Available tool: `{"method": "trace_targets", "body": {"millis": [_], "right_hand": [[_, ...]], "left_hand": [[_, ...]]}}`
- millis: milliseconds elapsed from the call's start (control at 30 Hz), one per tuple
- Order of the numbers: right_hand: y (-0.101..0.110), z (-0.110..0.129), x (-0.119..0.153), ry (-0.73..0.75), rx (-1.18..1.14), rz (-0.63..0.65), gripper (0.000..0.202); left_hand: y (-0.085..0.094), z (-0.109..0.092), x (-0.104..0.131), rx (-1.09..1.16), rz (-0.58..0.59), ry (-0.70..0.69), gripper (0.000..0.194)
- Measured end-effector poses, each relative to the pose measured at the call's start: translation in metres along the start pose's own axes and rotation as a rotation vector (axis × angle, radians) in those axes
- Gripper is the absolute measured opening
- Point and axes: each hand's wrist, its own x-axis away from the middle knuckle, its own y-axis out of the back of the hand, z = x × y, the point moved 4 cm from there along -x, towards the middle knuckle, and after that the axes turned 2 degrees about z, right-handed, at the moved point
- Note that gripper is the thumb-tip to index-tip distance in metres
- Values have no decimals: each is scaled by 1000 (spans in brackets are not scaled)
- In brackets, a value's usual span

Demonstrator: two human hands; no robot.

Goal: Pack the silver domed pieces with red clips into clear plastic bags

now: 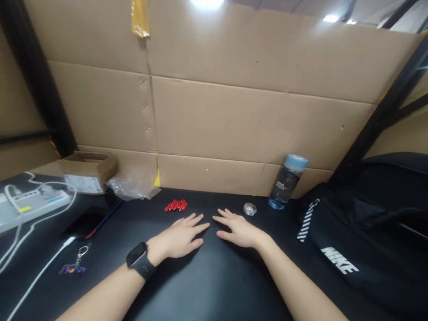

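Observation:
My left hand, with a black smartwatch on its wrist, rests on the black tabletop with its fingers spread. It holds nothing. Just beyond its fingertips lies a small heap of red cord-like pieces; their exact kind is too small to tell. My right hand lies palm down opposite, fingers apart and nothing in them. A small round silvery object, perhaps a coil or tin, sits a little beyond the right hand, not touching it.
On the right stand a clear water bottle with a blue lid and a black Nike bag. To the left are a phone, a keychain, a power strip, a small carton and a plastic bag. Cardboard walls the back.

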Motion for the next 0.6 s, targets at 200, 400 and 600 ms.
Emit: {"method": "trace_targets", "body": {"millis": [200, 400, 600], "right_hand": [[0, 0, -1, 7, 14, 1, 68], [-3, 7, 2, -36, 37, 27, 68], [-13, 25, 8, -246, 23, 101, 74]], "left_hand": [[0, -1, 1, -1, 3, 1, 61], [-1, -4, 1, -15, 23, 15, 62], [0, -7, 4, 14, 69, 88, 60]]}}
